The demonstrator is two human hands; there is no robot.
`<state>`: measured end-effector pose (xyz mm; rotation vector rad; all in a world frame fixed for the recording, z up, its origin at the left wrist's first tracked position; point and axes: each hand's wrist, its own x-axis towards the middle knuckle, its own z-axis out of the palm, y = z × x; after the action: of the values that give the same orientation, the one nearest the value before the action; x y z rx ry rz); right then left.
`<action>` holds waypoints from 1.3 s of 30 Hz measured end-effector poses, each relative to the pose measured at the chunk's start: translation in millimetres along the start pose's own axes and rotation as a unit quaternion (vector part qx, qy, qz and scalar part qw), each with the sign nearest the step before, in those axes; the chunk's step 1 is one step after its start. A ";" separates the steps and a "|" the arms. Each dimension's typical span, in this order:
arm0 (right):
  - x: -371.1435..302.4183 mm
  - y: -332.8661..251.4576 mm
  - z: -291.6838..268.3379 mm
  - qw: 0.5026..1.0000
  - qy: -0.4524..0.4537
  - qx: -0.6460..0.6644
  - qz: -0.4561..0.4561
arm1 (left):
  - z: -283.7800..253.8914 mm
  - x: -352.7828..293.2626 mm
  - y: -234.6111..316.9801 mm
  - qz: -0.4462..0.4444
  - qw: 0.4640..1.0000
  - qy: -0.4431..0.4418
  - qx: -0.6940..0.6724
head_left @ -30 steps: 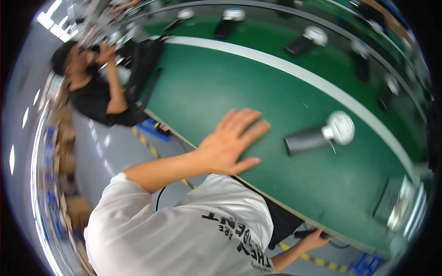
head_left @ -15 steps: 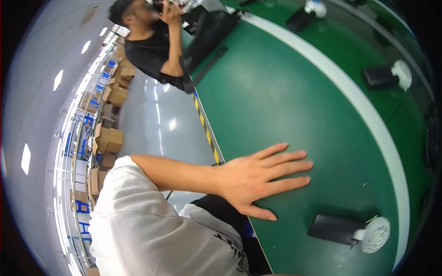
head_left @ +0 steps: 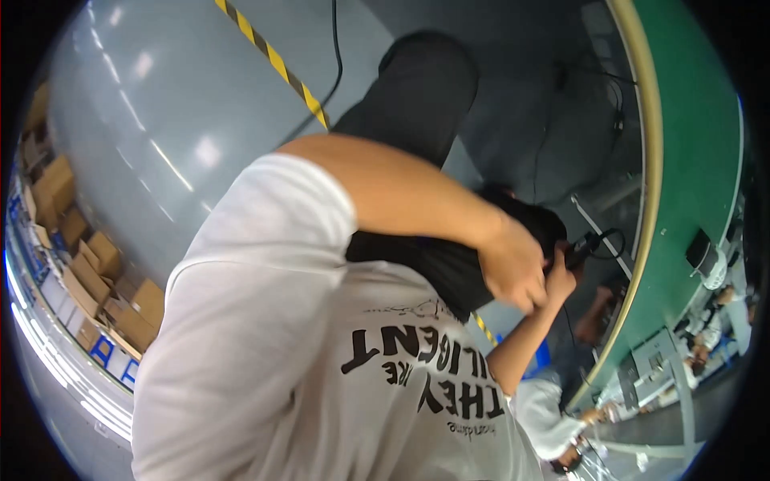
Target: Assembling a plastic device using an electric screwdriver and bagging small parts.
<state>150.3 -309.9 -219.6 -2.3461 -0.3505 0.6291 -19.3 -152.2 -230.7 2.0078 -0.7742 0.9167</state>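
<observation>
Both hands, the left hand (head_left: 513, 268) and the right hand (head_left: 561, 280), are held close together below the green table (head_left: 682, 160), whose rounded edge closes off the right side. A black cable (head_left: 597, 240) lies just beside them. Open grey floor (head_left: 160, 120) is left free to the left, bounded by stacked cardboard boxes (head_left: 88, 264).

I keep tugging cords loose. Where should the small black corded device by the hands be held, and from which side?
Probably the small black corded device by its body, from below beside the right hand: its thin cable loops off the far end, so avoid that side.
</observation>
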 end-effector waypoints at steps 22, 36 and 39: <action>32.1 -115.3 202.2 0.913 -0.329 0.236 -0.044 | -101.6 -86.1 -89.8 -0.771 0.535 0.313 -0.149; 219.1 -32.6 253.4 0.647 -0.478 -0.550 0.223 | -140.3 -139.9 7.1 -0.651 0.757 0.013 -0.057; 293.3 33.8 283.5 0.800 -0.366 -0.474 0.030 | -164.3 -151.5 -9.2 -0.654 0.754 0.015 -0.055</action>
<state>252.7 -62.5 -529.2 -2.9096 -1.1646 1.7155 -150.8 20.3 -285.4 1.7973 0.6390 0.0277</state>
